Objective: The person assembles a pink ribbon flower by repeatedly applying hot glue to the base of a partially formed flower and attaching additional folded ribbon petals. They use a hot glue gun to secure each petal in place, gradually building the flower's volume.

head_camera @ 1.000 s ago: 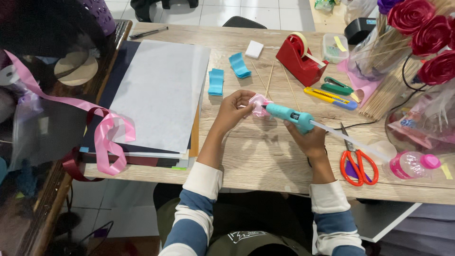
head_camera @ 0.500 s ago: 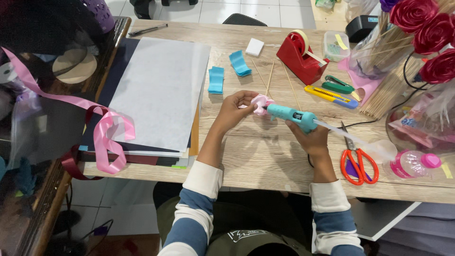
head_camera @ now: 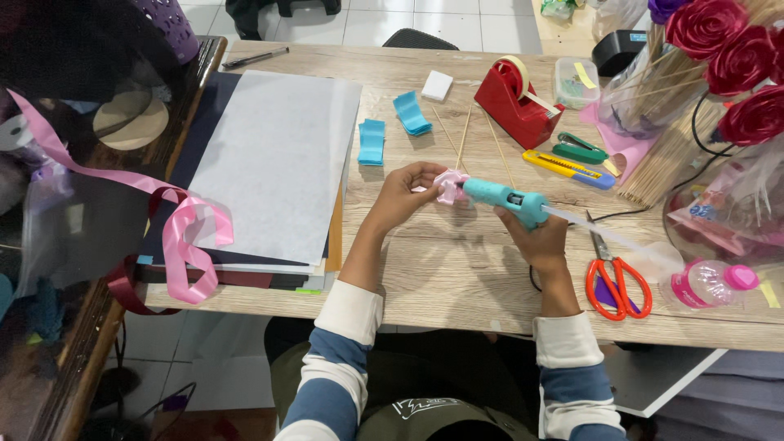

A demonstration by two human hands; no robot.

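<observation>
My left hand (head_camera: 404, 194) pinches a small pink ribbon flower (head_camera: 450, 185) just above the wooden table (head_camera: 457, 278). My right hand (head_camera: 541, 239) grips a teal glue gun (head_camera: 506, 198) whose nozzle points left and touches the pink flower. A clear glue stick (head_camera: 608, 233) sticks out of the gun's back toward the right. Thin wooden skewers (head_camera: 465, 135) lie on the table just beyond the flower.
A stack of paper sheets (head_camera: 278, 163) lies at left with pink ribbon (head_camera: 184, 233) over its edge. Two blue ribbon pieces (head_camera: 371, 141), a red tape dispenser (head_camera: 516, 102), a yellow-blue cutter (head_camera: 567, 169), red scissors (head_camera: 616, 282), a pink bottle (head_camera: 710, 284) and red ribbon roses (head_camera: 739, 57) surround the hands.
</observation>
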